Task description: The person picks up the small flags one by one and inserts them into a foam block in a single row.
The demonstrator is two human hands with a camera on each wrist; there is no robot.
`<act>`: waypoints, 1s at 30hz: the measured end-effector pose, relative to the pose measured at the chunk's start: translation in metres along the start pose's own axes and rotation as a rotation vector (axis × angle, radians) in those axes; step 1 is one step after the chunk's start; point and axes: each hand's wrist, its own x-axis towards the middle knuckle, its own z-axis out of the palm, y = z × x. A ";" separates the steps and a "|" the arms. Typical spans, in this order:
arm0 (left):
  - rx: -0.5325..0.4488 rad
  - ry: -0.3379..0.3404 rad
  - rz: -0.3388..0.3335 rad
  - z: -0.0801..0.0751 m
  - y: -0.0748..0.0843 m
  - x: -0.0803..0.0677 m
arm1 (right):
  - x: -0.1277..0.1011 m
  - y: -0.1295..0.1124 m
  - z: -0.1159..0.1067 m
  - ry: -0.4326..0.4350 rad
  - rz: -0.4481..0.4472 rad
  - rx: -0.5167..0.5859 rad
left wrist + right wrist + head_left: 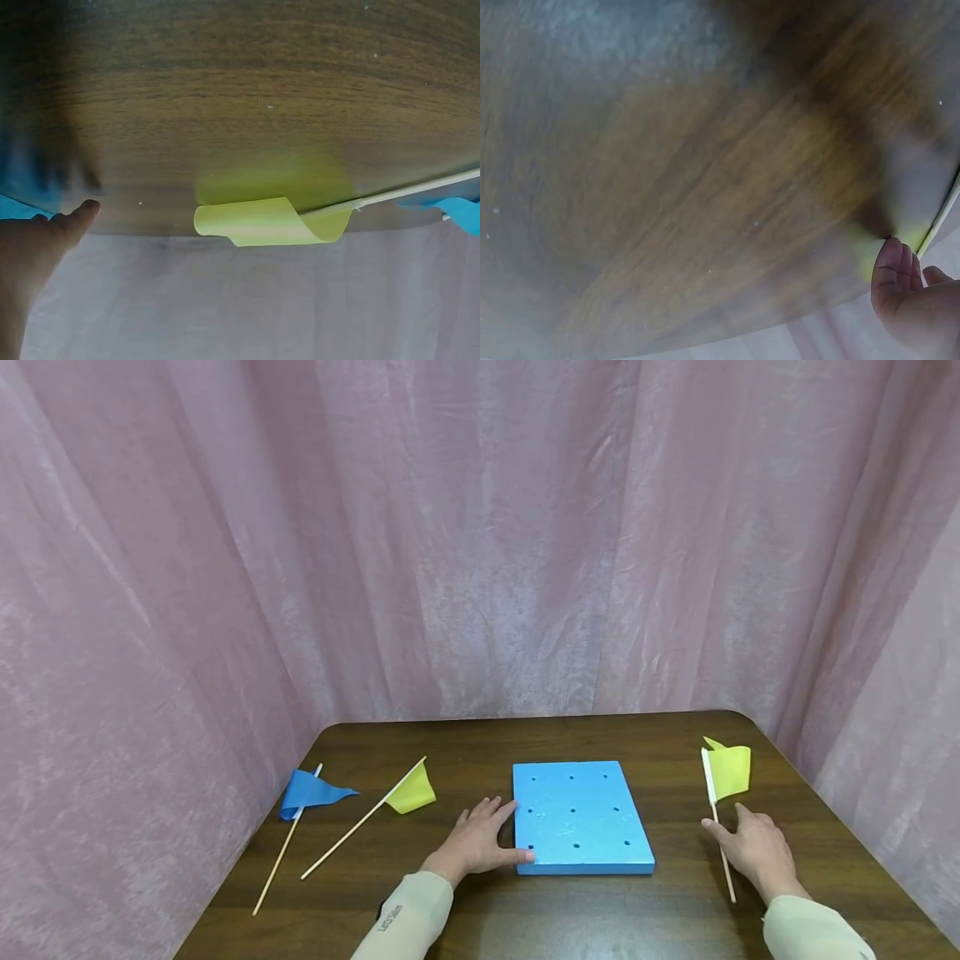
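Note:
A flat blue board [551,828] with rows of small holes lies mid-table in the head view. At its left edge is my left hand [474,843], fingers spread and the thumb over the front left corner. My right hand [759,852] hovers close over the stick of a yellow flag [730,772], thumb to the left of the stick and fingers to its right, not closed round it. In the right wrist view the fingers of this hand [915,296] are extended beside the pale stick [941,217]. The left hand [34,255] in the left wrist view holds nothing.
Left of the board lies a second yellow flag [412,789], its stick slanting toward the front. Farther left is a blue pennant flag [311,791] on a stick. The brown wooden table [480,739] ends at a pink curtain [480,568] behind.

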 end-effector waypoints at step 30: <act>0.000 -0.051 -0.016 0.002 0.000 0.001 | -0.010 -0.020 0.024 0.246 0.073 0.116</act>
